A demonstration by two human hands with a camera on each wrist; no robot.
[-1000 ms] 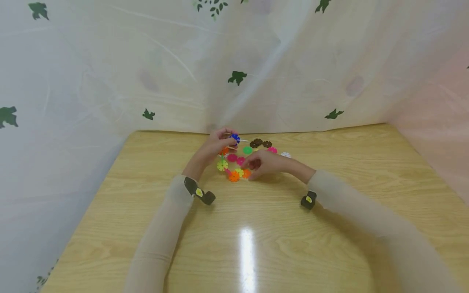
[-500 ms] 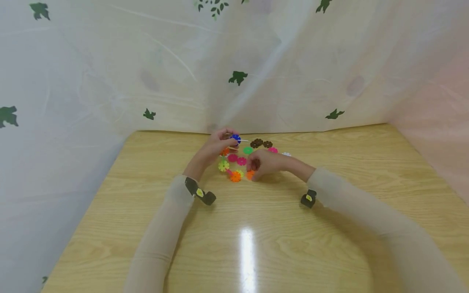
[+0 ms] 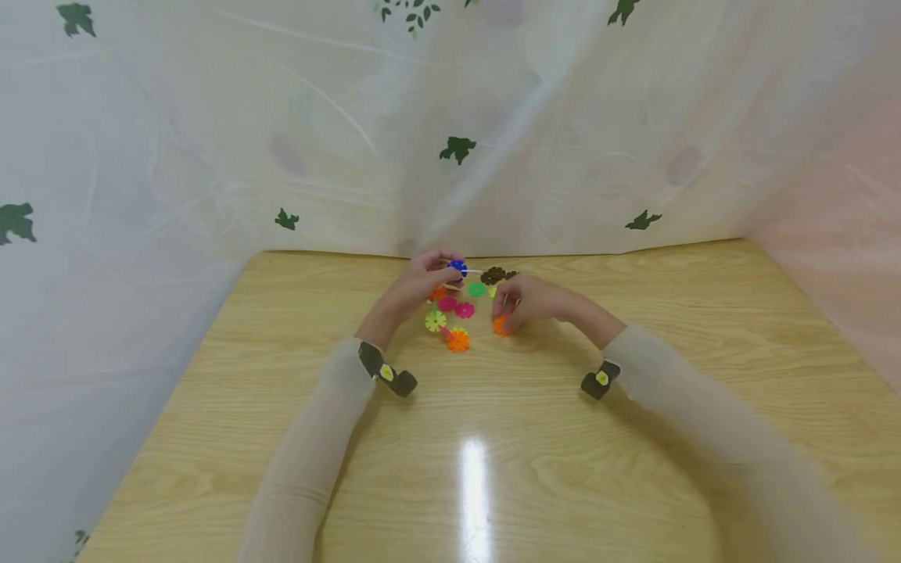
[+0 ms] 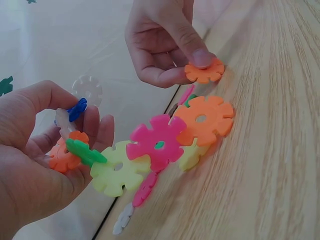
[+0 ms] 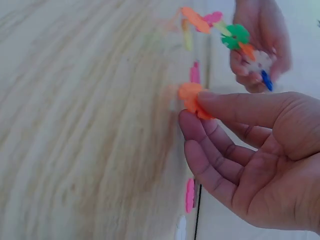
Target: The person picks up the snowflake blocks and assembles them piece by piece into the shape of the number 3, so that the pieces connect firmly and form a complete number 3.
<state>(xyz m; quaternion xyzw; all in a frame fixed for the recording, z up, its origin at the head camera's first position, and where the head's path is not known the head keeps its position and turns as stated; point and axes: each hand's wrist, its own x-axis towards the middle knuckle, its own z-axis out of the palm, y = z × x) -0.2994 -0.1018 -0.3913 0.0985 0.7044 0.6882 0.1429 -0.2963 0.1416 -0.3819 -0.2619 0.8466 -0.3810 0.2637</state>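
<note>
Hands and notched plastic discs at the far part of a wood-grained bench (image 3: 394,446). The left hand (image 3: 425,283) is clamped on one end of a chain of notched plastic discs, thumb and fingers curled about a blue disc (image 4: 77,109) and its neighbours. From this grip the chain runs nearer and to the right through an orange link (image 4: 65,155), a green link (image 4: 86,152), a yellow link (image 4: 119,170) and a pink link (image 4: 157,141), ending in an orange end disc (image 3: 458,341). A second yellow disc (image 4: 192,156) shows partly behind the end disc; whether the two are joined cannot be told.

The right hand (image 3: 533,299), well apart from the left, pinches a single orange disc (image 3: 501,325) between thumb and fingers, to the right of the chain and apart from it. Between the hands, two pink discs (image 3: 455,306) lie flat on the bench, with a flat green disc (image 3: 476,289) just beyond them. Farther back lies a group of brown discs (image 3: 493,275), the rightmost partly hidden by the right hand.

Both forearms wear pale sleeves (image 3: 299,469), each with a black wrist camera (image 3: 601,380) at the cuff. A whitish curtain (image 3: 338,141) printed with green leaves hangs along the bench's far edge.
</note>
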